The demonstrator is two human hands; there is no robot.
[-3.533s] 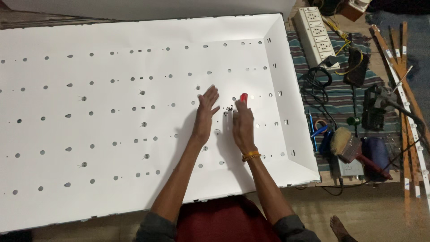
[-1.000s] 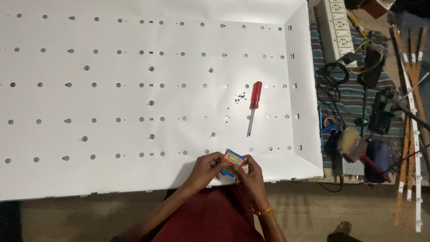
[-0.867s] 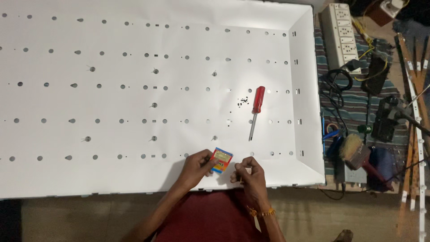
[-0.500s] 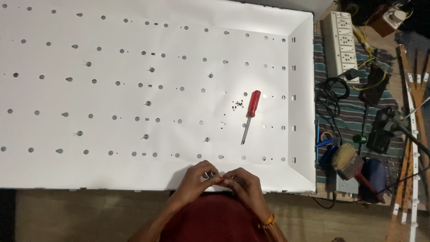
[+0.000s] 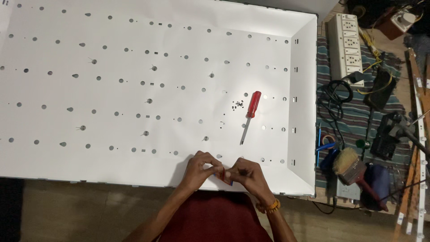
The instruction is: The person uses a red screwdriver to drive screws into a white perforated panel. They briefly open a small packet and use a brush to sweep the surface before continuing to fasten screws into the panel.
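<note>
1. While we lean over the near edge of the white perforated panel (image 5: 134,67), our left hand (image 5: 200,170) and right hand (image 5: 247,175) meet fingertip to fingertip, both curled closed around a small, flat, red-and-blue box (image 5: 225,176); only a sliver of it shows between the fingers, so we cannot tell its exact kind.
2. Holding it with both hands, low and close to the body, looks to us like fine finger work on the box, probably opening it or picking something from it.
3. Just beyond the grip and slightly to its right, a red-handled screwdriver (image 5: 249,114) lies flat on the panel, tip pointing back toward our hands, within easy reach.
4. Left of the screwdriver's handle sits a little cluster of dark screws (image 5: 238,105), gathered together, apparently so they don't scatter.
5. The panel is a shallow white tray with raised walls and rows of holes, resting on the floor.
6. Well off to the right of the grip, on a striped cloth (image 5: 354,112), lie a white power strip (image 5: 346,48), coiled black cables (image 5: 335,92) and a brush (image 5: 351,163).
</note>
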